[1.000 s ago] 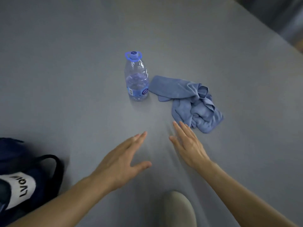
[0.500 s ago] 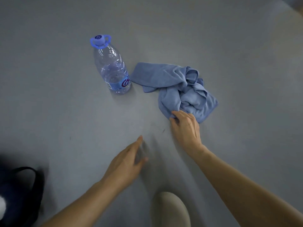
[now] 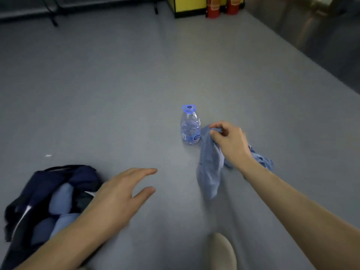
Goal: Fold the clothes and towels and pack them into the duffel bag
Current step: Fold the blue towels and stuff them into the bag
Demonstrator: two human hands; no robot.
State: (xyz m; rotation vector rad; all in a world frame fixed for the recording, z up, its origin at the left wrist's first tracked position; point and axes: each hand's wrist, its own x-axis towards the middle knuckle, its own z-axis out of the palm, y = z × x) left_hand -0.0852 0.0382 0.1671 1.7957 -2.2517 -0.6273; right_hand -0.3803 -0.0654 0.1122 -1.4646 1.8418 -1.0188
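Right hand pinches the towel by one corner, beside the bottle; the cloth hangs lengthwise toward me. Left hand, spread and empty, hovers left of its lower end, nearer the duffel bag. I'd catch that end next.

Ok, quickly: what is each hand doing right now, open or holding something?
Left hand: open, fingers straight, holding nothing.
Right hand: fingers curled round the blue towel.
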